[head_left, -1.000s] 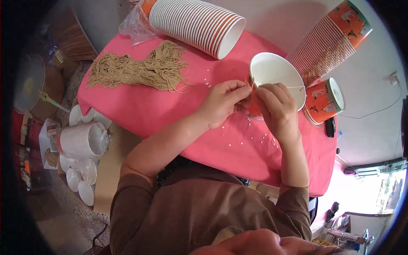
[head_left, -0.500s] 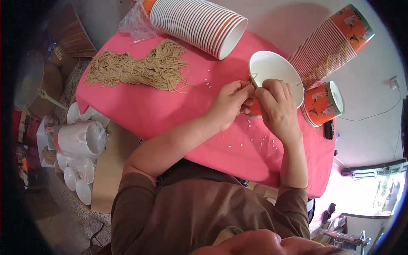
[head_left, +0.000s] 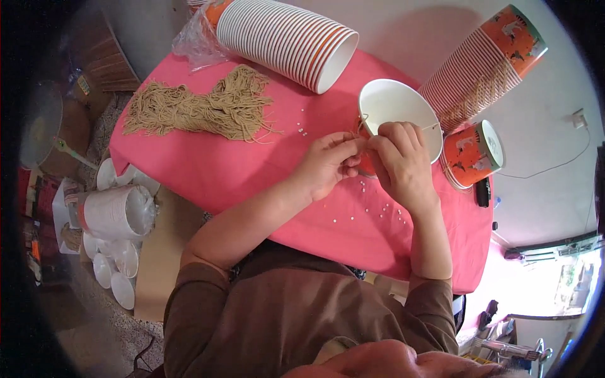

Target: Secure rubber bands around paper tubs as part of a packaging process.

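A paper bucket (head_left: 396,99), white inside and orange outside, stands on the table with its mouth tipped toward me. A thin tan cord (head_left: 363,120) loops over the left of its rim, and a short knotted piece of the same cord shows at the right of the rim. My left hand (head_left: 329,165) and my right hand (head_left: 403,165) meet at the near left side of the bucket. Both pinch at the cord with thumb and fingers; the fingertips partly hide it. My right hand overlaps the bucket's near rim.
Tan cut cords (head_left: 198,107) lie in a pile at the left. Stacked buckets (head_left: 283,44) lie behind, and another stack (head_left: 476,72) leans at the right beside an upside-down bucket (head_left: 469,154). Small white bits (head_left: 382,215) dot the pink tablecloth (head_left: 271,183). More buckets (head_left: 116,211) sit low left.
My hands stay pinched together by the bucket's rim, the fingers shifted slightly down and away from the rim. The whole view has shifted a little.
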`<state>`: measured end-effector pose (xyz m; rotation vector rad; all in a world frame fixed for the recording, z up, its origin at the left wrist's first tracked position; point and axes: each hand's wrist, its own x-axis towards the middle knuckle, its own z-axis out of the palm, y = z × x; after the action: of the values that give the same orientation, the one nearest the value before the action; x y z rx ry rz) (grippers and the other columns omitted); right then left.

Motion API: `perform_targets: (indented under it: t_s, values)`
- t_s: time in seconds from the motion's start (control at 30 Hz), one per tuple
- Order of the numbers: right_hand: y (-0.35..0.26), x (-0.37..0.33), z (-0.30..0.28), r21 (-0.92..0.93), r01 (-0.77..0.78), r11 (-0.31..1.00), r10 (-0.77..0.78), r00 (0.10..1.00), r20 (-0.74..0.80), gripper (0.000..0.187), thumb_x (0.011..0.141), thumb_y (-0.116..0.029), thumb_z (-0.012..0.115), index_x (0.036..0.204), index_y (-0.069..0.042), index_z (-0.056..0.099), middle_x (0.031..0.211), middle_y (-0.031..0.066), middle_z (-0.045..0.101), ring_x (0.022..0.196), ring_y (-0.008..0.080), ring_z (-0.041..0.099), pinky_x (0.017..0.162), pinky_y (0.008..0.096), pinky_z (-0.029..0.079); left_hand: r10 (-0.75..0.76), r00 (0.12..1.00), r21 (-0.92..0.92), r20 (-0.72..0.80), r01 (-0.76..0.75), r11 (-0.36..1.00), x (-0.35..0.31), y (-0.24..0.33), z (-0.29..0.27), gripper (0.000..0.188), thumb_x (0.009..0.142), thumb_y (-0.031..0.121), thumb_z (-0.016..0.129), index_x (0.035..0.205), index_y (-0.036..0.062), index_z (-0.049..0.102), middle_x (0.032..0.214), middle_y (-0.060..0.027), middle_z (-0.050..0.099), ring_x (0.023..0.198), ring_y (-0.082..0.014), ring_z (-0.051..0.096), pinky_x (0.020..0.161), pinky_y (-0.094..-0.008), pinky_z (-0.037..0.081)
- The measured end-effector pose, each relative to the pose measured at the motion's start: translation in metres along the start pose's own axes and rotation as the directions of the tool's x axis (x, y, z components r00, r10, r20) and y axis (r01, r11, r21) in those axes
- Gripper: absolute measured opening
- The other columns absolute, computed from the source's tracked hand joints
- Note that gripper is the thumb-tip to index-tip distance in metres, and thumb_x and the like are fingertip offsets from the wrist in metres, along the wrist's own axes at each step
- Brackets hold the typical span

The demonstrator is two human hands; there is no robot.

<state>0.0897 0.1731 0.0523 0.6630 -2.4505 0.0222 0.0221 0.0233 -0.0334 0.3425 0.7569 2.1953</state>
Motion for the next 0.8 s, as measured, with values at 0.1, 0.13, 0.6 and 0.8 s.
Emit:
perform_targets:
  t_s: [0.1,0.13,0.6,0.8]
  values:
    - [0.0,0.0,0.002,-0.027,-0.013,1.0,0.014,1.0,0.01,0.023,0.073,-0.013,0.061,0.095,-0.005,0.059,0.098,0.0083,0.054,0.096,0.0256,0.054,0.09,0.0393,0.041,0.006,0.995,0.049,-0.099,-0.001,0.999,-0.001,0.005,0.012,0.012,0.091,0.015,0.061,0.102,0.0104,0.059,0.083,0.0036,0.058,0.072,-0.0081,0.052,0.059,-0.0242,0.041]
    - [0.001,0.0,0.002,-0.027,-0.014,1.0,0.014,1.0,0.011,0.023,0.073,-0.013,0.061,0.095,-0.005,0.059,0.098,0.0083,0.054,0.096,0.0256,0.054,0.09,0.0393,0.041,0.011,0.988,0.08,-0.152,0.002,0.997,-0.001,0.008,0.016,0.012,0.091,0.015,0.062,0.102,0.0104,0.059,0.081,0.0046,0.057,0.071,-0.0068,0.051,0.058,-0.0227,0.04]
    - [0.019,-0.003,-0.04,-0.043,-0.163,0.986,0.165,0.985,0.058,0.012,0.074,-0.004,0.061,0.086,-0.004,0.057,0.097,0.0105,0.053,0.098,0.0303,0.052,0.081,0.0407,0.043,0.036,0.993,0.426,-0.111,0.015,0.905,0.039,0.045,-0.01,0.016,0.094,0.022,0.059,0.1,0.007,0.061,0.075,0.0054,0.05,0.064,-0.0033,0.043,0.049,-0.0178,0.031]
    - [-0.001,-0.014,-0.028,-0.056,-0.128,0.99,0.132,0.988,0.082,0.016,0.074,-0.005,0.062,0.088,-0.005,0.054,0.093,0.0093,0.057,0.073,0.0234,0.062,0.057,0.0348,0.049,0.151,0.983,0.707,0.101,-0.178,0.684,0.034,0.036,-0.004,0.018,0.095,0.023,0.058,0.09,0.0061,0.061,0.066,0.0064,0.049,0.056,-0.0024,0.042,0.049,-0.019,0.034]
